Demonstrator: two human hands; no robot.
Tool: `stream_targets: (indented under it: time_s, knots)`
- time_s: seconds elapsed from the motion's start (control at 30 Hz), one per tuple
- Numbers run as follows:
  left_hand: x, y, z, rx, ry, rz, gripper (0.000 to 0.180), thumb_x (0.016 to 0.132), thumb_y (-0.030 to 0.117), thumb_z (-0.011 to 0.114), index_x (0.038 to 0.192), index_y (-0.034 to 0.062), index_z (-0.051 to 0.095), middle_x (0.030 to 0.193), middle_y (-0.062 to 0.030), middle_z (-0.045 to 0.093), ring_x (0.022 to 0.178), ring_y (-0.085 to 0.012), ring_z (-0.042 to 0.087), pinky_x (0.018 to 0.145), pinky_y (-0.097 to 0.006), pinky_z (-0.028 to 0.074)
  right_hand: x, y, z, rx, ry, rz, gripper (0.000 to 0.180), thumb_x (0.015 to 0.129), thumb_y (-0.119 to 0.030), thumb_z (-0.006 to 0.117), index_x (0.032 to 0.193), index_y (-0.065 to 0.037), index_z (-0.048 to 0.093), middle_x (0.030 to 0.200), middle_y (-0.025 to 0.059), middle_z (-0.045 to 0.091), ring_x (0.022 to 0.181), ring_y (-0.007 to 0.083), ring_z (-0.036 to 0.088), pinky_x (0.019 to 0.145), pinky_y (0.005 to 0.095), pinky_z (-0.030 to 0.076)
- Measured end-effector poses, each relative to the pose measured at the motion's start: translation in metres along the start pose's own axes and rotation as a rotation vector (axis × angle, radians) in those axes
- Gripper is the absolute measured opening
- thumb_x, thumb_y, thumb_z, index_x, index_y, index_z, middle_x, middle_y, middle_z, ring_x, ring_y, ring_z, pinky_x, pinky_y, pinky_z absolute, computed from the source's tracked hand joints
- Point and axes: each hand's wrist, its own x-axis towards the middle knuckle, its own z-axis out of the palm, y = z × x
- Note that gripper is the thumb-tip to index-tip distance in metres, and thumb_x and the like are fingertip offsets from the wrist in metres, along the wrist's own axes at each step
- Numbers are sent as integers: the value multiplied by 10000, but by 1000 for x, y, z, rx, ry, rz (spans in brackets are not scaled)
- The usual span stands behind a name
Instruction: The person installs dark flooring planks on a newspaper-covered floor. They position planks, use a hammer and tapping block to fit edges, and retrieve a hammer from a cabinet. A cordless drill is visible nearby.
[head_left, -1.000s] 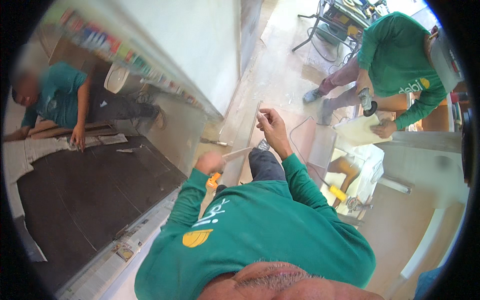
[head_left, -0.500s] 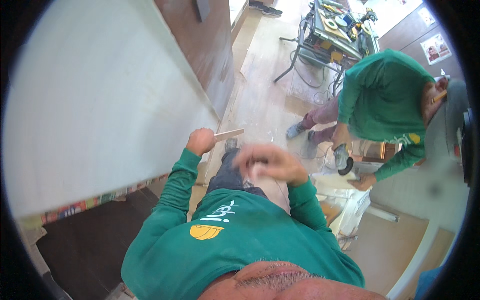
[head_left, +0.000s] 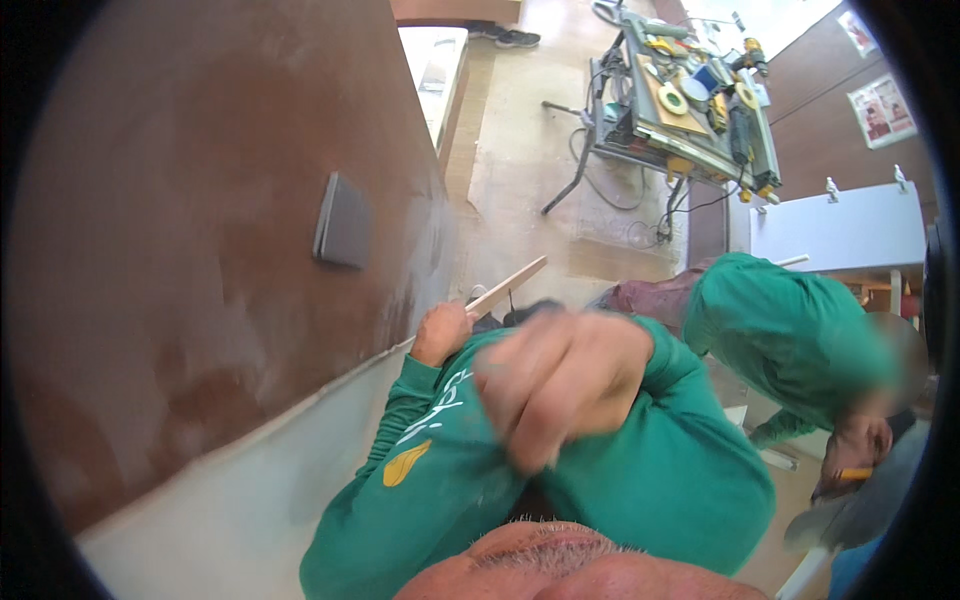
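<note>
"So, what lies around the left hand (head_left: 443,335)?"

"A brown panel (head_left: 210,250) rises close on its left, with a grey block (head_left: 342,222) against its face, ahead of the hand. A pale surface (head_left: 280,490) runs along the panel's edge, behind and left of that hand."

"And to the right?"

"A co-worker (head_left: 780,330) in green bends over, right of the right hand (head_left: 570,380), between it and a white board (head_left: 840,230) with clips. Well ahead of both hands, to the right, a table (head_left: 650,135) is crowded with tape rolls (head_left: 672,98), a drill (head_left: 752,55) and other tools."

"The floor and walls?"

"The floor (head_left: 520,125) is pale and smudged, stretching ahead of the left hand; a dark shoe (head_left: 516,39) shows far along it. Farther right, beyond the table, a brown wall (head_left: 815,110) carries picture sheets (head_left: 885,110)."

"What are the hands doing?"

"The left is closed around one end of a wooden stick (head_left: 508,287), which slants forward and right from the fist. The right is blurred before the chest, blocking part of the shirt (head_left: 640,450); its fingers look bent, but I can't tell whether it grips anything."
</note>
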Motion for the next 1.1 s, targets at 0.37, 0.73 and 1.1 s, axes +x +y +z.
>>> stream_targets:
  time_s: [0.37, 0.73, 1.1]
  knots:
    - [196, 55, -74, -189, 48, -80, 370, 941, 314, 630, 971, -36, 745, 990, -316, 707, 931, -463, 709, 820, -553, 570, 50, -16, -236, 132, 457, 191, 222, 882, -75, 747, 708, -71, 611, 698, 63, 574, 676, 219, 581, 642, 363, 511]
    - [347, 128, -182, 17, 277, 151, 312, 1038, 191, 486, 902, -17, 675, 873, -237, 657, 780, -457, 670, 714, -549, 555, 33, -22, -449, 423, 682, 27, 218, 845, -68, 811, 741, -77, 620, 647, 48, 585, 581, 223, 581, 658, 350, 451]
    - [555, 183, -394, -435, 188, 7, 234, 1016, 186, 514, 988, 6, 661, 946, -225, 668, 847, -405, 691, 739, -518, 560, 70, 98, -695, 218, 517, 19, 284, 933, -291, 772, 880, -45, 641, 765, 64, 645, 667, 173, 587, 592, 290, 462]
